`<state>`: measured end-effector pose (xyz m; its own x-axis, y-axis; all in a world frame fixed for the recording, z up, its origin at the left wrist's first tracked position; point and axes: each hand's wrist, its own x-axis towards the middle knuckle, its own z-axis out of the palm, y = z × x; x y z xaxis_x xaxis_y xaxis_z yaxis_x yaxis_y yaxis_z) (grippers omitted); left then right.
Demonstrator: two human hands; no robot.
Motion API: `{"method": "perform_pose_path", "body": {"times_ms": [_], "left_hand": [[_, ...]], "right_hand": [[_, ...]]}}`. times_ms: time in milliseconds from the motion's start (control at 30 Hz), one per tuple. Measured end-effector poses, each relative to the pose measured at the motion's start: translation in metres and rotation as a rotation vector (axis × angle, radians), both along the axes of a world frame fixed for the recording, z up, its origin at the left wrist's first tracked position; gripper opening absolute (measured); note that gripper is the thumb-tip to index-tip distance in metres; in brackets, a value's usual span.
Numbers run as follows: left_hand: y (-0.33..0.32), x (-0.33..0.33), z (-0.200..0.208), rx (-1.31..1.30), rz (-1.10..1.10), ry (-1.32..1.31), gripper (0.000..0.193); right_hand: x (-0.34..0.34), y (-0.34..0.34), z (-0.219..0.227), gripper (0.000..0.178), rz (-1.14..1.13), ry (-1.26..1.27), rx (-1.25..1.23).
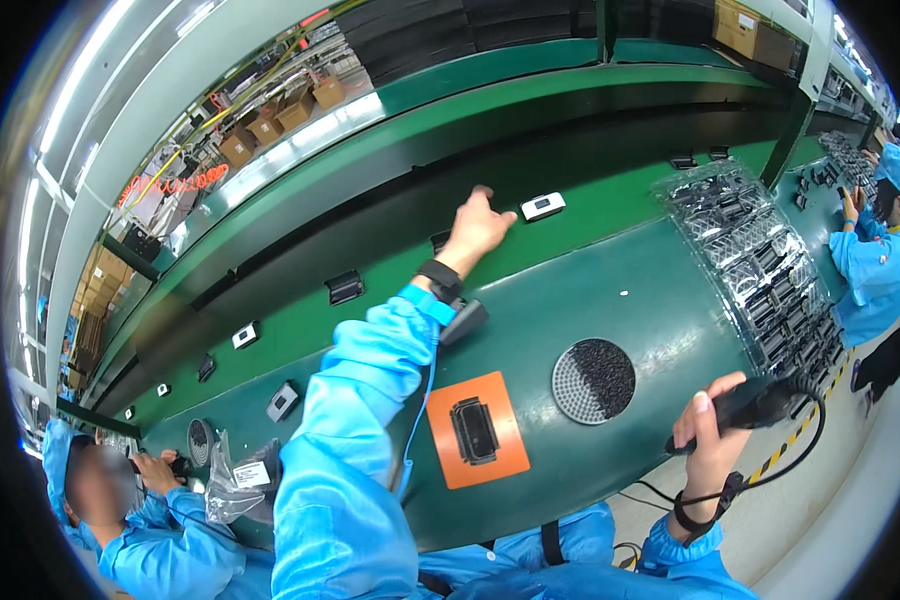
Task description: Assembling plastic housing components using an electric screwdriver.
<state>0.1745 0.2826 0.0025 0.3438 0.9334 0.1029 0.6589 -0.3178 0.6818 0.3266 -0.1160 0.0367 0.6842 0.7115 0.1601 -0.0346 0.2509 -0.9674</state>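
Note:
My left hand [478, 228] reaches over the green conveyor belt with thumb and fingers apart, holding nothing. Just right of its thumb lies a white device with a small dark window [542, 207], not touched. A dark part [440, 241] is mostly hidden behind that hand. My right hand [712, 425] grips a black electric screwdriver [755, 405] with a coiled cable, beyond the table's right edge. Between my arms, a black plastic housing [474, 431] lies on an orange mat [513, 463]. Beside the mat sits a round dimpled dish [570, 385], its right part covered with small black pieces.
Clear trays of black parts [755, 265] are stacked on the right. A dark grey block [464, 322] lies by my left forearm. The belt carries several white and black devices [346, 287]. Co-workers sit at left [170, 540] and right [875, 260]; a plastic bag [232, 490] lies at left.

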Motion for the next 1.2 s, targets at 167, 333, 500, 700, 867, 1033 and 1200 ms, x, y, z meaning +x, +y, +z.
{"method": "perform_pose_path", "body": {"times_ms": [167,333,500,700,867,1033,1200], "left_hand": [[0.006,0.044,-0.038,-0.065,0.118,-0.233,0.074],[0.003,0.070,-0.040,-0.033,0.140,-0.367,0.070],[0.019,0.036,-0.048,-0.226,0.088,-0.679,0.069],[-0.096,-0.044,0.058,-0.305,-0.352,-0.498,0.067],[-0.175,-0.167,0.085,0.029,-0.529,-0.060,0.044],[-0.201,-0.181,0.053,0.154,-0.791,0.177,0.024],[-0.198,-0.157,0.041,0.317,-0.979,0.162,0.021]], "right_hand": [[0.004,-0.007,-0.009,0.019,0.044,0.068,0.084],[0.003,-0.001,-0.009,0.020,0.062,0.104,0.122],[-0.003,0.015,-0.011,0.017,0.130,0.043,0.137],[0.007,0.004,-0.018,0.008,0.064,0.005,0.211],[-0.008,0.016,-0.018,0.010,0.118,0.086,0.149],[-0.025,0.016,-0.009,0.012,0.226,-0.031,0.223],[-0.038,0.004,-0.003,0.011,0.229,-0.096,0.214]]}}
